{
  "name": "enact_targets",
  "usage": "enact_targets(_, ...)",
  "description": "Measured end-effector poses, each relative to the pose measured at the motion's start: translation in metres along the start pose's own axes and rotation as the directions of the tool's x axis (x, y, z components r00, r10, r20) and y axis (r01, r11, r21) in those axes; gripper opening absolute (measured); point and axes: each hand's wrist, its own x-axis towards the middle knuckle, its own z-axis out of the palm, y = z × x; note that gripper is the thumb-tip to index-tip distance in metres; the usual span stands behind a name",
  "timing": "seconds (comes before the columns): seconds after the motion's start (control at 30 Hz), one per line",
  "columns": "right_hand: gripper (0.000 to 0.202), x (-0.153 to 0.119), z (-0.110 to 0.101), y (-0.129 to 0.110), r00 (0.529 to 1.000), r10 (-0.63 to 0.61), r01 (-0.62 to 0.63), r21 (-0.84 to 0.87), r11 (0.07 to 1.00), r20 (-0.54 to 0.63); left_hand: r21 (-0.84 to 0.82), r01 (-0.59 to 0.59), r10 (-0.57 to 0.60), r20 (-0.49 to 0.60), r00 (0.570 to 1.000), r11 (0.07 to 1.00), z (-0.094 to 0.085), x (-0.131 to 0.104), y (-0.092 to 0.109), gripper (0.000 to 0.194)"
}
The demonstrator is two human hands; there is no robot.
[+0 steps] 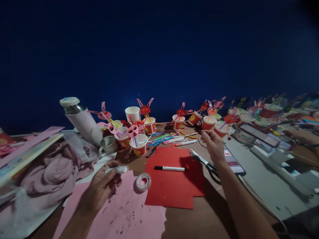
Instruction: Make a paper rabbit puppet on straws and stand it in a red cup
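My left hand (106, 181) is closed around a small whitish, translucent tube (117, 170), above the pink paper (129, 212). My right hand (213, 146) is raised at the right, its thumb and fingers pinched together; whatever lies between the tips is too small to make out. Below it lie scissors (205, 162) with dark handles, partly hidden by my forearm. A black-and-white marker (171, 168) rests on red paper (171, 189). Beside that, a roll of tape (143, 182) sits at the edge of the pink sheet.
Red paper cups (139, 149) with paper rabbit figures stand along the back, near a stack of white cups (133, 114). Pens and coloured sticks (164, 137) lie before them. A thermos (83, 122) leans left above crumpled cloth (54, 169). Another person's hand (302, 136) shows right, beyond a phone (233, 161).
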Motion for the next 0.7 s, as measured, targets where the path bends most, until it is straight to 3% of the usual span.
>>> enact_targets(0.17, 0.032, -0.005, 0.000, 0.005, 0.996, -0.005, 0.014, -0.104, 0.994, 0.085, -0.073, 0.021, -0.023, -0.019, 1.000, 0.997, -0.003, 0.003, 0.002, 0.033)
enact_targets(0.27, 0.031, -0.011, 0.006, 0.002, 0.973, -0.005, 0.052, -0.198, 0.979, 0.233, -0.132, 0.029, -0.039, -0.069, 0.997, 0.991, -0.006, 0.006, 0.001, 0.027)
enact_targets(0.33, 0.028, -0.019, 0.011, -0.004, 0.907, 0.014, 0.100, -0.246, 0.964, 0.421, -0.168, 0.025, -0.039, -0.080, 0.996, 0.985, -0.008, 0.008, 0.000, 0.022)
enact_targets(0.43, 0.021, -0.035, 0.022, -0.016, 0.707, 0.057, 0.200, -0.276, 0.940, 0.705, -0.219, 0.027, -0.038, -0.044, 0.998, 0.975, -0.008, 0.009, -0.001, 0.015)
enact_targets(0.5, 0.018, -0.048, 0.031, -0.020, 0.594, 0.078, 0.271, -0.290, 0.918, 0.801, -0.230, 0.021, -0.032, -0.047, 0.998, 0.973, -0.007, 0.009, -0.001, 0.014)
enact_targets(0.57, 0.017, -0.059, 0.040, -0.021, 0.549, 0.090, 0.334, -0.317, 0.888, 0.831, -0.240, 0.014, -0.027, -0.050, 0.998, 0.971, -0.007, 0.009, 0.000, 0.012)
enact_targets(0.7, 0.024, -0.067, 0.053, -0.018, 0.558, 0.103, 0.410, -0.381, 0.829, 0.824, -0.297, 0.000, -0.014, -0.045, 0.999, 0.955, -0.012, 0.011, 0.008, 0.010)
